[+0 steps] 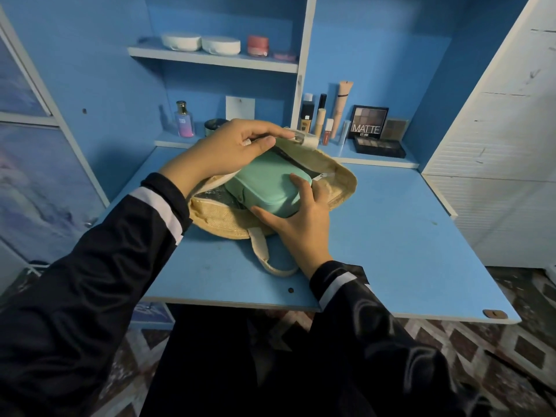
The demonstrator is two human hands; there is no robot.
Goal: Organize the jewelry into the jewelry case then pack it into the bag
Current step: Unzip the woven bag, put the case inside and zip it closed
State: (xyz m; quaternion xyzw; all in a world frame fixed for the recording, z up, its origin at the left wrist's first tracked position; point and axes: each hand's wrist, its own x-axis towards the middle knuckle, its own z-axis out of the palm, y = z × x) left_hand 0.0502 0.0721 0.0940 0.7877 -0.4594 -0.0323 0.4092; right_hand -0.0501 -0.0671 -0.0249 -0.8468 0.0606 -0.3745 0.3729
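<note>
The closed mint-green rounded jewelry case [264, 188] sits half inside the woven straw-coloured bag [216, 219], toward the back edge of the blue bench [391, 236]. The right hand [301, 228] curls its grip round the case's near corner. The left hand [228, 149] pinches, seemingly, the bag's upper rim.

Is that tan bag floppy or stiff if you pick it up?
Probably floppy: the bag sags flat on the desk, and its rim folds where the left hand holds it up. Likely light, being thin woven cloth. The handle lies limp too.
</note>
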